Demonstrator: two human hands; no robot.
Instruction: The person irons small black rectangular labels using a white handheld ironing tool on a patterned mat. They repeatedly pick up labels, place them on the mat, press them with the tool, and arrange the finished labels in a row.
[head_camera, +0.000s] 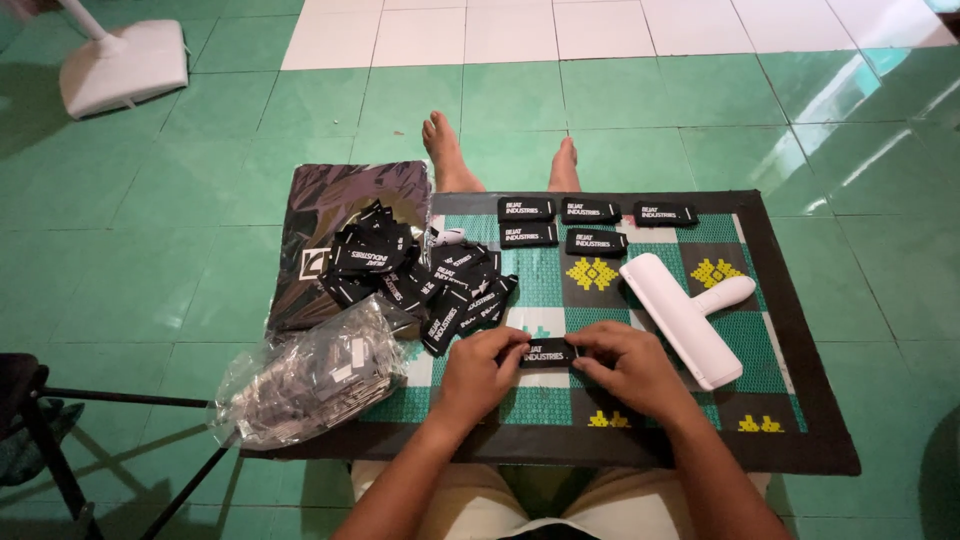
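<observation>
We pinch one black label (547, 352) between left hand (480, 375) and right hand (632, 368), fingers closed on its ends, just below the white lint roller (680, 315); next, we judge, careful placing.

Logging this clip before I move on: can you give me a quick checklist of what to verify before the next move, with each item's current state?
1. Both hands on the black label: left hand and right hand pinch its ends. Ok.
2. Label above the patterned mat: ok.
3. Five labels in rows lie apart, none overlapping: ok.
4. Loose label pile stays on the mat: not ok, it spills onto the dark bag.
5. White roller tool clear of the hands: cannot tell.
</observation>
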